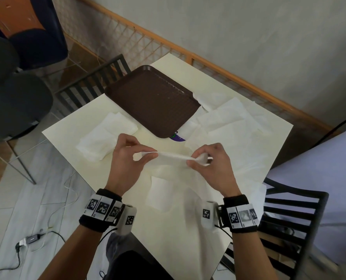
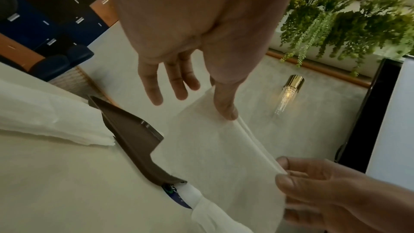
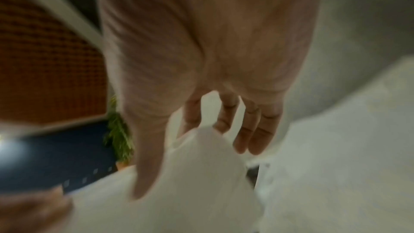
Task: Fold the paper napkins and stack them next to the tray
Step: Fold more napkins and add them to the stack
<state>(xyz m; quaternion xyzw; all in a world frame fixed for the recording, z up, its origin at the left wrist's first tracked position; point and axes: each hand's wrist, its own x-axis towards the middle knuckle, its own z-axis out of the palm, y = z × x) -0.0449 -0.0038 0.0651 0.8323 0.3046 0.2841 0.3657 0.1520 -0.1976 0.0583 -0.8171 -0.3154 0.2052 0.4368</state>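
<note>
A white paper napkin [image 1: 174, 157] is stretched in the air over the cream table [image 1: 71, 126], held at both ends. My left hand [image 1: 152, 154] pinches its left end between thumb and forefinger, and my right hand [image 1: 193, 161] pinches the right end. In the left wrist view the napkin [image 2: 219, 157] hangs as a doubled sheet from my left hand [image 2: 201, 100]. The right wrist view is blurred, with my right hand [image 3: 170, 157] on the napkin [image 3: 201, 174]. A brown tray [image 1: 153, 98] lies beyond. Left of it sits a stack of folded napkins [image 1: 107, 136].
Several unfolded napkins [image 1: 228, 122] lie spread to the right of the tray, and more napkin sheets [image 1: 164, 190] lie under my hands. A purple-printed packet [image 1: 178, 137] peeks from under the tray's near corner. Black slatted chairs stand at the far left [image 1: 91, 85] and near right [image 1: 289, 219].
</note>
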